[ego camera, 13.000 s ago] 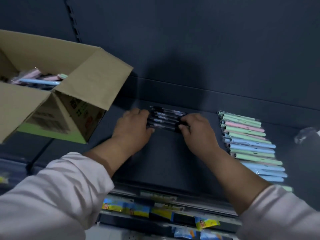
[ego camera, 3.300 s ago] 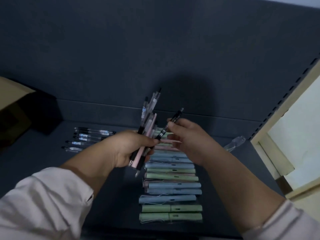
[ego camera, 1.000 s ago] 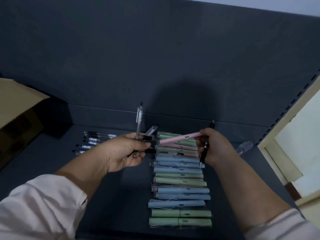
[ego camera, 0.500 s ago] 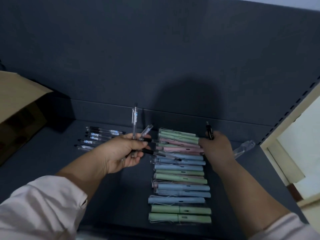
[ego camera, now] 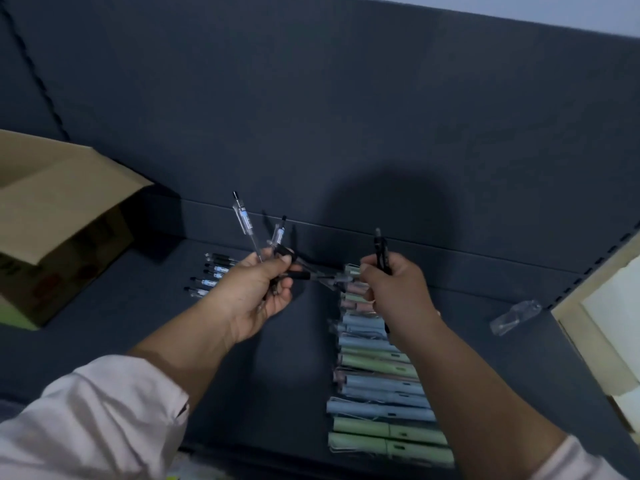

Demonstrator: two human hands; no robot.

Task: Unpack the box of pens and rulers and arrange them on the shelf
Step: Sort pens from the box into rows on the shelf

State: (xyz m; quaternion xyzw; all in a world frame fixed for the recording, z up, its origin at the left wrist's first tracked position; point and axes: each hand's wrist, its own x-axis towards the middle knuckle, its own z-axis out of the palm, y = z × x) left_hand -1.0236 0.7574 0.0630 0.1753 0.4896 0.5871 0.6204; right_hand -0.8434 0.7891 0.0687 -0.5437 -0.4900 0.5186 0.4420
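My left hand (ego camera: pixel 258 294) grips a small bunch of clear pens (ego camera: pixel 246 225) that fan upward and to the right above the dark shelf (ego camera: pixel 131 317). My right hand (ego camera: pixel 398 294) holds one black pen (ego camera: pixel 381 249) upright, and its fingertips touch a pen that sticks out of the left hand's bunch. Below the right hand a column of pastel green, blue and pink pens (ego camera: pixel 379 386) lies in a row on the shelf. Several clear pens with black tips (ego camera: pixel 207 277) lie in a short row to the left. The open cardboard box (ego camera: pixel 59 216) stands at the far left.
A crumpled clear plastic wrapper (ego camera: pixel 516 317) lies on the shelf at the right. A cream-coloured shelf upright (ego camera: pixel 595 327) borders the right side. The dark back panel (ego camera: pixel 329 116) rises behind the shelf.
The pink pen that my right hand held a second ago now lies in the pastel row. My right hand has moved back toward the left hand's bunch, still with the black pen.
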